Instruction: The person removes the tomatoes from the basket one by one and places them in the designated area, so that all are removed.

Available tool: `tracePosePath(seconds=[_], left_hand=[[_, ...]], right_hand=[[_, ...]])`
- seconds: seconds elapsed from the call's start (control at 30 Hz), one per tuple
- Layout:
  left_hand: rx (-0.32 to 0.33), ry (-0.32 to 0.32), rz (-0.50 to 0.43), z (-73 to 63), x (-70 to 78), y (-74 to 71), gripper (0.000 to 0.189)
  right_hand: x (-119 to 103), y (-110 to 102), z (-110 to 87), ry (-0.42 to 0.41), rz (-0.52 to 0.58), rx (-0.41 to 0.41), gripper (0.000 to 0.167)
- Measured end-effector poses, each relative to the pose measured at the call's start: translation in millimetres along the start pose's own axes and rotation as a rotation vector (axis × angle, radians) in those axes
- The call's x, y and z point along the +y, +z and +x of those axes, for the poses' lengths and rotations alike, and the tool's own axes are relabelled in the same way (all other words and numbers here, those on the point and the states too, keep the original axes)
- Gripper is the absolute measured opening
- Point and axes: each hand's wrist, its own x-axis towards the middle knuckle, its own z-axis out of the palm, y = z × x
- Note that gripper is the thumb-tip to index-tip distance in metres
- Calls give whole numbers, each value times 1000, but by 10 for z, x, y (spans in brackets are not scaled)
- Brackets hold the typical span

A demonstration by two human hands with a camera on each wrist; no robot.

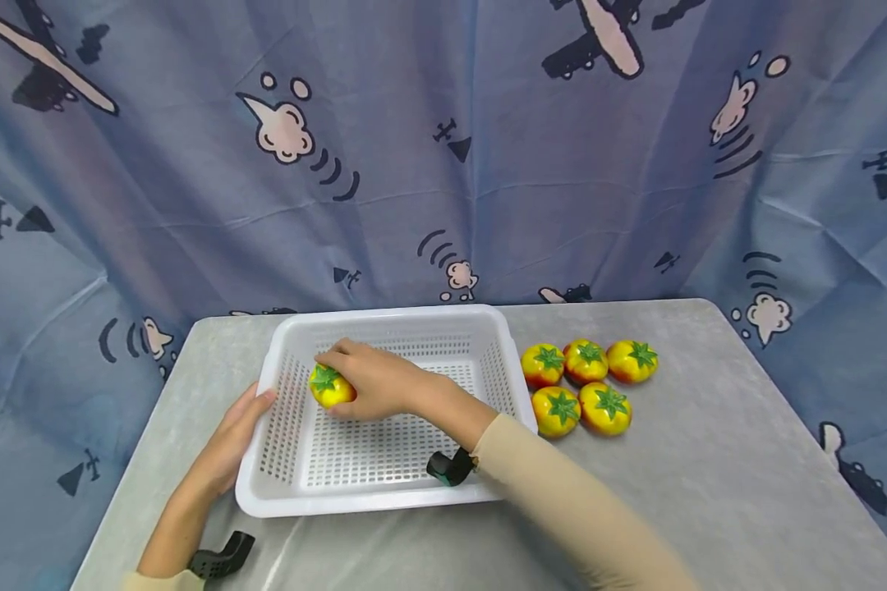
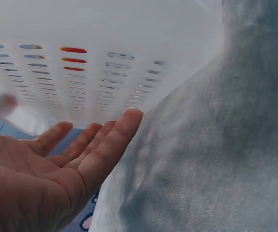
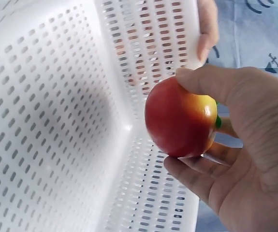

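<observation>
Over the left part of a white perforated plastic basket (image 1: pixel 369 497), my right hand (image 1: pixel 380 382) holds a glossy tomato-like fruit (image 1: pixel 330 387) between thumb and fingers. The fruit (image 3: pixel 180 118) is red below and yellow above, with a green star-shaped leaf top. In the right wrist view it hangs near a basket corner, close to the slotted walls. My left hand (image 1: pixel 232 431) grips the basket's left side, its thumb at the rim. Seen from the left wrist, the fingers of that hand (image 2: pixel 66 169) reach along the outside of the slotted wall.
Several more tomato-like fruits (image 1: pixel 559 412) sit in a cluster on the grey table (image 1: pixel 710 492), just right of the basket. A blue patterned curtain (image 1: pixel 443 164) hangs behind the table. Black camera mounts (image 1: pixel 222 556) are worn on both wrists.
</observation>
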Motion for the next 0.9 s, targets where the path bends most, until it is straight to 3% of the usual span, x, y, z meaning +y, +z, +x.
tracePosePath(seconds=[0.4, 0.9], left_hand=[[-1, -2, -13, 7, 11, -7, 67], [18, -8, -6, 11, 4, -2, 66]], right_hand=[[-63, -128, -138, -37, 16, 35, 75], [-56, -315, -511, -17, 59, 94, 72]])
